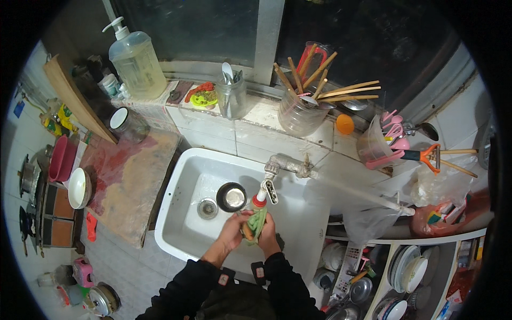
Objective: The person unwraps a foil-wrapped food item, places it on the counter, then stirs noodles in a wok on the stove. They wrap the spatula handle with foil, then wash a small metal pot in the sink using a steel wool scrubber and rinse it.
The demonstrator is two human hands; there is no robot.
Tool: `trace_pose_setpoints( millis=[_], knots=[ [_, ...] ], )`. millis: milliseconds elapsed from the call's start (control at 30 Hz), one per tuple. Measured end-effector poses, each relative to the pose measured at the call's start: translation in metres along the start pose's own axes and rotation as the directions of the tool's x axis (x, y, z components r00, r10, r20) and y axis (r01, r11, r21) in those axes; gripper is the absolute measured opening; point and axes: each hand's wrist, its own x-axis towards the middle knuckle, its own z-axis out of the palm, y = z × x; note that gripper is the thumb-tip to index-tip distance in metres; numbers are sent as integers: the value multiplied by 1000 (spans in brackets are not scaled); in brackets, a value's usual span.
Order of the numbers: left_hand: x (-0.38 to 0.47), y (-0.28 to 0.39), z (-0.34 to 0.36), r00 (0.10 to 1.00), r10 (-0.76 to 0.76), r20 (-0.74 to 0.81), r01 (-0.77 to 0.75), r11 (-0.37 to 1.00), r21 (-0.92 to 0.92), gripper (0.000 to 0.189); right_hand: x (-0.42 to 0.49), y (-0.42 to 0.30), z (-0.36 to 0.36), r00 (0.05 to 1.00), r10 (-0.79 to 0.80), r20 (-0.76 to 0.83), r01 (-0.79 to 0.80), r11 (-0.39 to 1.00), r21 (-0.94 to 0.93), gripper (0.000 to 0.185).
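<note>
Over the white sink [175, 236], both hands grip a soft green bundle [258, 221]; cloth or leaves, I cannot tell which. My left hand [233, 232] closes on its left side, and an orange-brown piece [247, 231] shows there against the green. My right hand [268, 234] wraps the other side. Just above the bundle is the tap's red-ringed outlet [259, 200], so close that I cannot tell if they touch. A dark round bowl [224, 200] with a pale inside rests in the basin beside the drain strainer [207, 208].
Left of the sink is a covered worktop [140, 176] bearing a white bowl [78, 188] and a lidded glass jar [128, 124]. Along the ledge stand a pump bottle [138, 64], a cutlery jar [232, 98] and a utensil tub [302, 116]. Shelved plates [404, 268] sit at lower right.
</note>
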Motion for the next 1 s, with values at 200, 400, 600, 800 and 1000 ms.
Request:
trace_pose_setpoints(
  millis=[200,400,600,800,1000],
  knots=[
    [-28,27,-36,941,-131,-313,136,991,-6,10,7,23,-10,978,-195,-72,206,945,255,36],
    [-25,10,-34,994,-30,-103,4,969,-247,16,-10,42,-9,960,-276,43,279,954,-107,34],
    [-43,-11,-28,998,-45,-52,40,995,-96,16,-27,54,17,932,-341,-120,252,850,-463,38],
    [-66,-16,-11,998,-47,31,49,996,-78,18,-20,46,19,829,-545,-122,257,565,-784,25],
    [-77,-16,-9,996,-92,5,91,995,30,21,-20,52,5,822,-555,-129,207,502,-840,32]
  ],
)
